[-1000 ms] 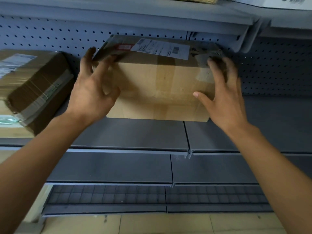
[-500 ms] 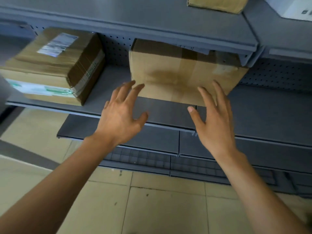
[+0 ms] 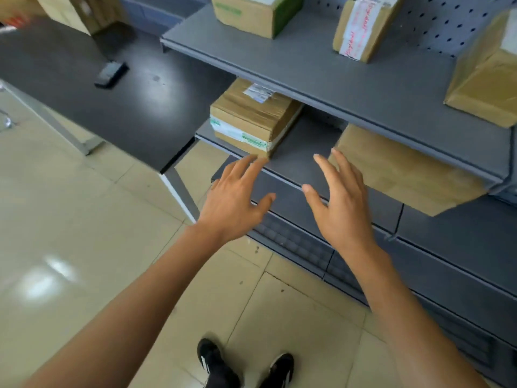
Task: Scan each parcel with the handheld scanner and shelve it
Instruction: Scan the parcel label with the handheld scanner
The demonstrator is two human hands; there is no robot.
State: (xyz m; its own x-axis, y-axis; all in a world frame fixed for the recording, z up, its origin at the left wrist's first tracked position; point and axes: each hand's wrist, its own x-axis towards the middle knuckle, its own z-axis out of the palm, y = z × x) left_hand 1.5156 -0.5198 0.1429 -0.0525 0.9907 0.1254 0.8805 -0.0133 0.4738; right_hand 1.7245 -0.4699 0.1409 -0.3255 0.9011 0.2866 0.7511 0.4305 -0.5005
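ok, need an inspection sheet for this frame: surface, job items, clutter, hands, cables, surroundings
surface: grey metal shelf with pegboard back; black table to its left.
job's things: plain brown parcel sits on the lower shelf, tucked under the shelf above; taped parcel with green print sits left of it, apart. Dark handheld scanner lies on the table.
clutter: three more parcels on the upper shelf; boxes at the table's far end.
hands: left hand and right hand both open, fingers spread, holding nothing, in front of the lower shelf.
cables: nothing seen.
surroundings: beige tiled floor; the person's black shoes at the bottom edge.
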